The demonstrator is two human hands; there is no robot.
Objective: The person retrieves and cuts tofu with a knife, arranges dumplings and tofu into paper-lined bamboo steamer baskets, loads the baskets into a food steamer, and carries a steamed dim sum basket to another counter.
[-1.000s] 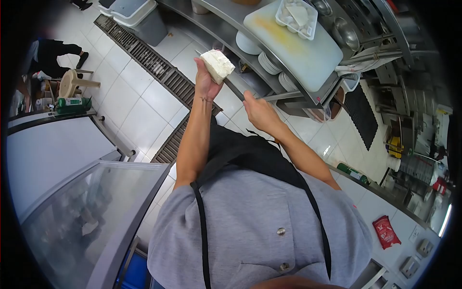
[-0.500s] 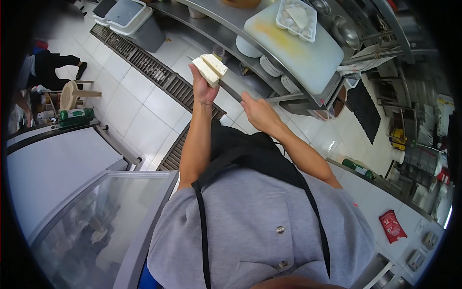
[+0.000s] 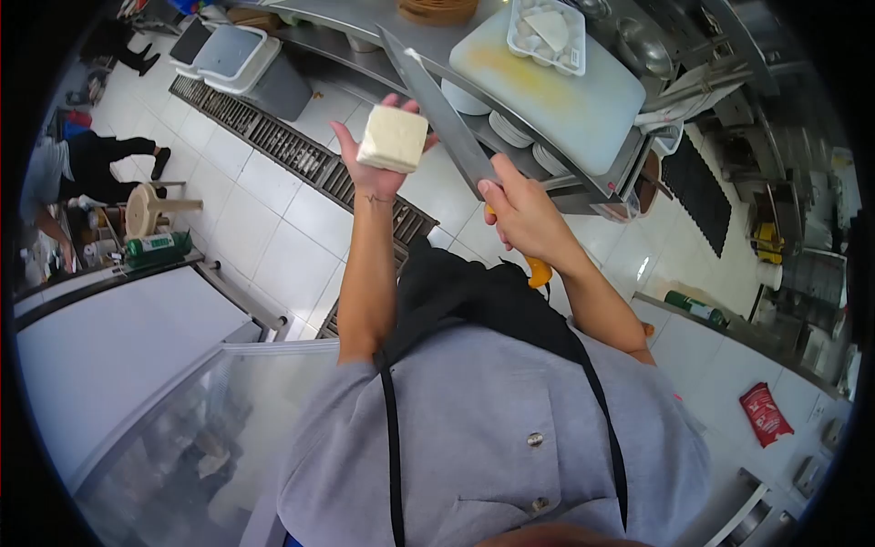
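The left hand (image 3: 377, 184) lies spread flat beneath a white block (image 3: 394, 139); the right hand (image 3: 527, 211), apart, grips a knife (image 3: 448, 117).

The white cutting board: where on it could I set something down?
The cutting board looks bare from the white tray down to its near edge, yellow stain aside, with stacked plates bordering its lower left in this view. It is crowded at the top: the tray sits there, metal bowls just right of it.
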